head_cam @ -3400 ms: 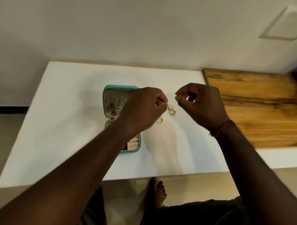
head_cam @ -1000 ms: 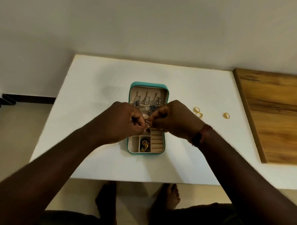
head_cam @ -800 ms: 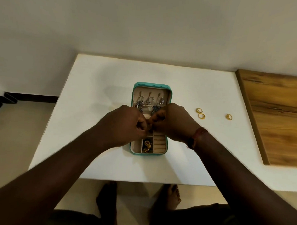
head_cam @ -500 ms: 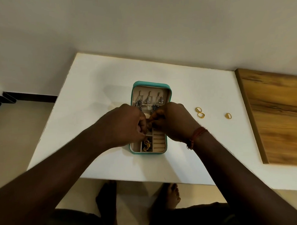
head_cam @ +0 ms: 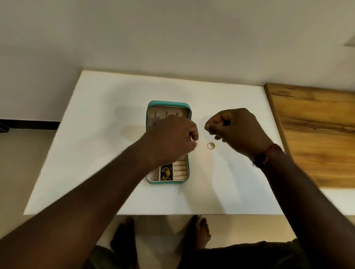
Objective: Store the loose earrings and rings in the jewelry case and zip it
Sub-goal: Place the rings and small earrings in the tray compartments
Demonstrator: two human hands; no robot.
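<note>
Head view: left hand [head_cam: 172, 138] curled over open case [head_cam: 168, 182], right hand [head_cam: 238, 130] curled beside it, near ring [head_cam: 211, 145] on bench [head_cam: 104, 137]. Cannot tell whether either grip pinches anything.

Teal case [head_cam: 167, 104], gold ring [head_cam: 211, 146]

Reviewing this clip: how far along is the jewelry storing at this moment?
Done: earrings hang in the open jewelry case lid, and gold pieces sit in a lower compartment. In hand: left hand curled over the case, right hand curled beside it; whether either holds anything is unclear. Left: one gold ring lies loose on the white table, and the case is unzipped.
</note>
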